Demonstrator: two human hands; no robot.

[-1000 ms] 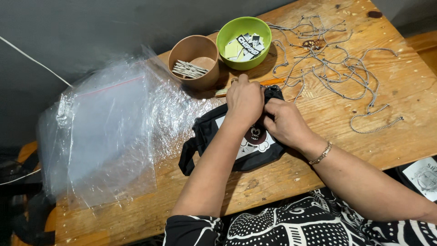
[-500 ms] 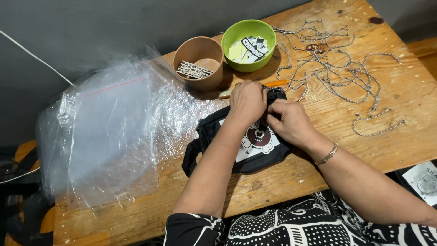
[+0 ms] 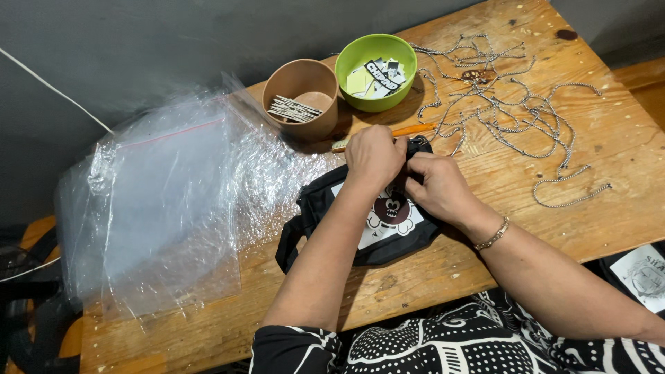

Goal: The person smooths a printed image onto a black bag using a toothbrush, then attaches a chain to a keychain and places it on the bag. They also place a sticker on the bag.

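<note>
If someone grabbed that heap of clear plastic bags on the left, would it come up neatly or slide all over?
The clear plastic bags would probably sag and flop, since the sheets lie crinkled and limp. Their glossy surfaces suggest that they slip apart rather than lift as one stack. They look very light, and part of the pile overhangs the wooden table, so a push might send it off.

I note matt black cloth on the pouch, rough, stained wood on the table, glossy crinkled clear plastic bags, dull metal bead chains, and a smooth green plastic bowl.

Clear plastic bags left; printed labels in green bowl.
</note>
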